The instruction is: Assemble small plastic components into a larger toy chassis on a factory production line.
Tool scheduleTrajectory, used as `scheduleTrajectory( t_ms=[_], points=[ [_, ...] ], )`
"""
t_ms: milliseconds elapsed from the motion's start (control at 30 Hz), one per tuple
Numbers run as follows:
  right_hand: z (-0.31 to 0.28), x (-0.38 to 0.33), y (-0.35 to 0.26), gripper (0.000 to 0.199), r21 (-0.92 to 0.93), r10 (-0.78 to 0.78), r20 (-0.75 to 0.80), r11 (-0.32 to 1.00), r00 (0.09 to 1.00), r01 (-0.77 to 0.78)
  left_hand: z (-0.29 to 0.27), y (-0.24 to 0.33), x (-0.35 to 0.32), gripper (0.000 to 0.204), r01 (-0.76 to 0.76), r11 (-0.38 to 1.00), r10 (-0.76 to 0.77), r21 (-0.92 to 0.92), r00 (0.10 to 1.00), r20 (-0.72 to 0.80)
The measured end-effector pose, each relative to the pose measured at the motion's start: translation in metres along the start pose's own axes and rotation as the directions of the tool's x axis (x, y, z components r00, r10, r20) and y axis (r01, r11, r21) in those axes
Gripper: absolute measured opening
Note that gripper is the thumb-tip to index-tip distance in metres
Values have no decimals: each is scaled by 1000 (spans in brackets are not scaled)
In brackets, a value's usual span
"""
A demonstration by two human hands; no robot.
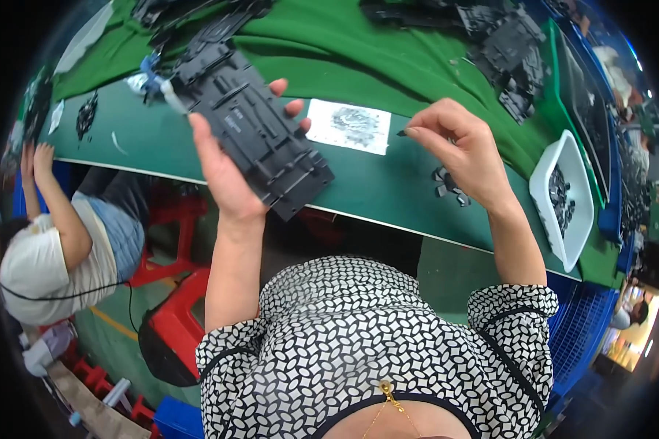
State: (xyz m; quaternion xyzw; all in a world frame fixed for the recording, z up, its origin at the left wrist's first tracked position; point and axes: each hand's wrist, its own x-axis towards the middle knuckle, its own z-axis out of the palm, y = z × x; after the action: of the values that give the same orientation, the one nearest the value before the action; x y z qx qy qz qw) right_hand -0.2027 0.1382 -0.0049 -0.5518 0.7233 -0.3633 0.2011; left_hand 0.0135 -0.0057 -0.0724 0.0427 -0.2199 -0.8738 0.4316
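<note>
My left hand (223,172) is closed around a long black moulded plastic part (252,128), tilted above the table, its ribbed and slotted face upward. Between the thumb and forefinger of my right hand (461,146) is a small black piece (402,133), too small to make out further. Below that hand lies a little pile of small black pieces (450,186) on the green tabletop. A white sheet with dark smudges (349,126) lies flat between my two hands.
A white tray (572,241) with small black pieces stands at the right edge. Black plastic parts (509,55) are heaped on the green cloth (395,66) at the back. On the left, another person (66,241) sits at the table near a red stool (179,322).
</note>
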Motion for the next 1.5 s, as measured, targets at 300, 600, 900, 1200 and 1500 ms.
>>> scheduleTrajectory(
  t_ms=[300, 600, 900, 1200, 1500],
  points=[
    [34, 44, -10, 11, -345, -316, 157, 870, 936, 351, 5, 1, -2, 78, 25, 999, -25, 24, 999, -28],
    [37, 54, -18, 11, -444, -317, 278, 795, 907, 414, 8, 1, -2, 78, 28, 999, -27, 17, 999, -40],
    [37, 50, -14, 12, -444, -310, 252, 805, 917, 394, 11, 1, -1, 78, 42, 999, -42, 18, 998, -47],
    [33, 39, -16, 14, -122, 33, 100, 992, 994, -21, 11, 1, 0, 78, 47, 998, -43, 50, 997, -69],
    [42, 32, 8, 11, -96, -83, -1, 992, 997, 82, 12, 2, 1, 78, 47, 998, -43, 49, 997, -68]
  ],
)
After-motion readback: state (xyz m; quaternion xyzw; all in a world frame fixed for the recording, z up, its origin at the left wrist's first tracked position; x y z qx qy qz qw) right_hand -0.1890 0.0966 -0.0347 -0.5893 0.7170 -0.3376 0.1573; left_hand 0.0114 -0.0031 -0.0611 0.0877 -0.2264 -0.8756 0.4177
